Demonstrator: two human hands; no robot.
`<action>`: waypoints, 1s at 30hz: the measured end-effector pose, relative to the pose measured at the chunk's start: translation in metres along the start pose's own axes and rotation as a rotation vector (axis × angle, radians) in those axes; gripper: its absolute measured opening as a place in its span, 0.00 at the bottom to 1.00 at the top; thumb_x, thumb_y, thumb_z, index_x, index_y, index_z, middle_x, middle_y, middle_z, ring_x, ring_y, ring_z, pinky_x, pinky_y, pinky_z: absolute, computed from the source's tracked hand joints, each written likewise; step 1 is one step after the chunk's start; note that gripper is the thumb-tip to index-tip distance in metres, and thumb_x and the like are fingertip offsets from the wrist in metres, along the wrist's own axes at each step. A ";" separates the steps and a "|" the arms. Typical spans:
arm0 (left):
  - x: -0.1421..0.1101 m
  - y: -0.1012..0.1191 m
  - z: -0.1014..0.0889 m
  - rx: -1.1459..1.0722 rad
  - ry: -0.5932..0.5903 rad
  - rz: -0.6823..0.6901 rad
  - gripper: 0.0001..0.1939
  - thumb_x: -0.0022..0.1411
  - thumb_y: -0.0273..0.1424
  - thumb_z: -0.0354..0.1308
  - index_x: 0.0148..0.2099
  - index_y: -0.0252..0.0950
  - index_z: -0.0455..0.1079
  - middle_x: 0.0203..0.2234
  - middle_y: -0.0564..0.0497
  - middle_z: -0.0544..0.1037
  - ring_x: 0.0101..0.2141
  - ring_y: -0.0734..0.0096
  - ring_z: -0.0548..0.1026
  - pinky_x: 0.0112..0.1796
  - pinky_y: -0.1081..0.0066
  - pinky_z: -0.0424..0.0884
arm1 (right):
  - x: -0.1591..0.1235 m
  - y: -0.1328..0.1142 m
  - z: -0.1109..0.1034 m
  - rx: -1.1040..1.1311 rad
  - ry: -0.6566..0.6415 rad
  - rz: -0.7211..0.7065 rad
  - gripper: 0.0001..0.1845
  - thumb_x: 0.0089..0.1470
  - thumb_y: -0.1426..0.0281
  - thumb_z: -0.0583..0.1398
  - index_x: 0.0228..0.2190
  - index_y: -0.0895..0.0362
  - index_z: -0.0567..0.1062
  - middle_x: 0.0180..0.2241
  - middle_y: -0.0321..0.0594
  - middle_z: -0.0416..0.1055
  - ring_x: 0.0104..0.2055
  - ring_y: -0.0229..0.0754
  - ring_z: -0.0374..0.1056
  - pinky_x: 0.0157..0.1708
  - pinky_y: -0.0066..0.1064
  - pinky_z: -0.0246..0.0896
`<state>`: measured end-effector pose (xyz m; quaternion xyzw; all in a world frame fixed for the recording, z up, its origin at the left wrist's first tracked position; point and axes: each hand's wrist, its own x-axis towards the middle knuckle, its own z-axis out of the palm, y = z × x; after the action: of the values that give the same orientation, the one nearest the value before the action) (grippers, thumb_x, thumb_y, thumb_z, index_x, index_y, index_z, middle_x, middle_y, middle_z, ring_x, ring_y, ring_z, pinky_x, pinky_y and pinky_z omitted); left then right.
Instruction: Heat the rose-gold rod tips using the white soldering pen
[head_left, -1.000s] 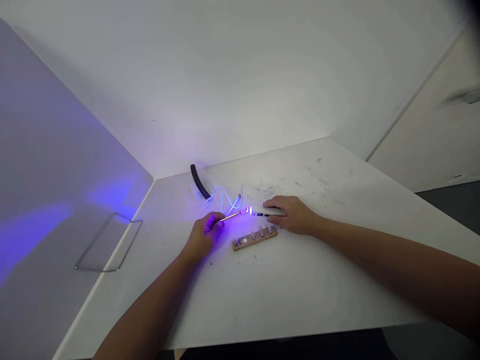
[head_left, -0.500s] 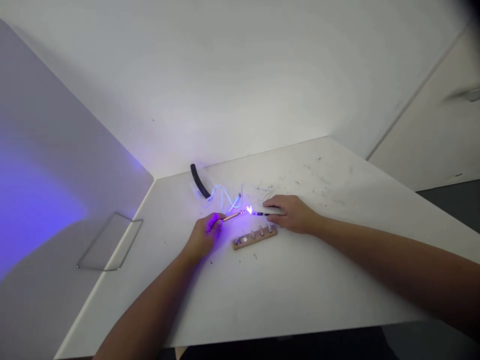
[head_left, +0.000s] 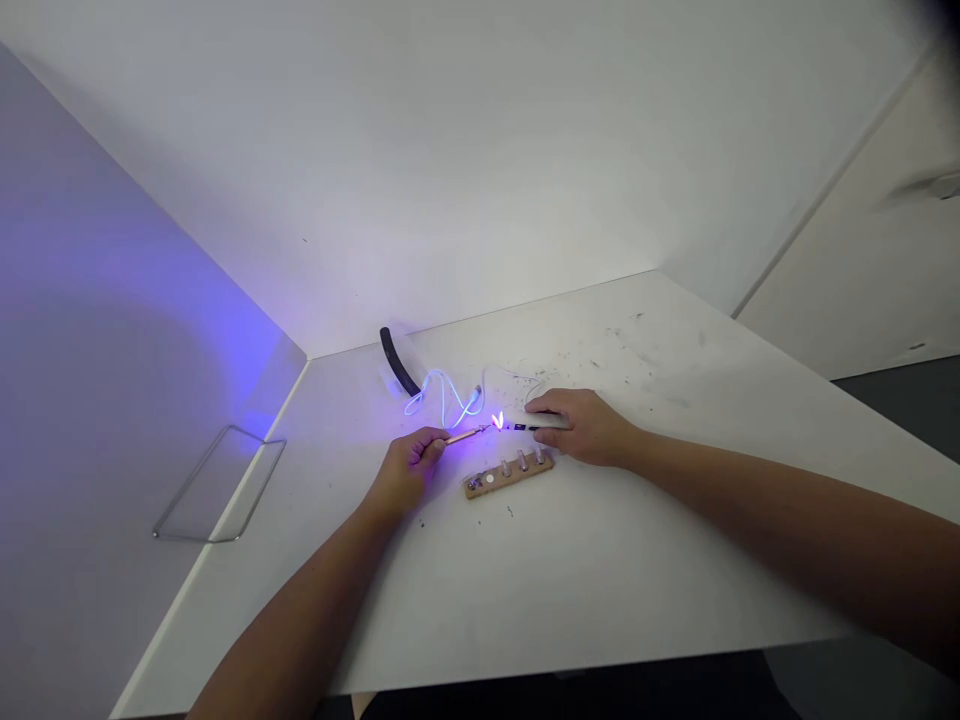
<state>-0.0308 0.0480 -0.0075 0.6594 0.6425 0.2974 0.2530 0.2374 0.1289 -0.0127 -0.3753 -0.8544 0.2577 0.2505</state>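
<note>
My left hand [head_left: 409,468] pinches a thin wooden stick [head_left: 466,434] that points right. Its tip meets a bright purple-white spark [head_left: 497,421]. My right hand [head_left: 585,425] grips a slim white pen-like lighter [head_left: 534,423] lying low over the white table [head_left: 570,570], its dark tip aimed left at the spark. Just in front of both hands lies a small wooden block [head_left: 509,473] with several short pegs standing in a row.
A white cable [head_left: 444,396] loops behind the spark, glowing blue. A black curved tube [head_left: 396,363] lies near the back wall. A bent wire frame [head_left: 217,483] hangs on the left panel. Dark specks scatter over the table's far right.
The hands have barely moved. The purple glow on my left hand has faded, and the blue light patch on the left panel has shifted.
</note>
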 end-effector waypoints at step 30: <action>-0.001 -0.002 0.000 -0.006 0.013 0.003 0.16 0.59 0.38 0.46 0.40 0.35 0.71 0.25 0.53 0.73 0.26 0.72 0.66 0.29 0.73 0.62 | 0.000 0.000 0.000 -0.008 -0.004 0.000 0.17 0.47 0.64 0.59 0.41 0.51 0.72 0.40 0.36 0.72 0.42 0.45 0.68 0.41 0.37 0.64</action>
<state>-0.0323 0.0475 -0.0088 0.6575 0.6422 0.3039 0.2507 0.2368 0.1290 -0.0127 -0.3756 -0.8560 0.2549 0.2472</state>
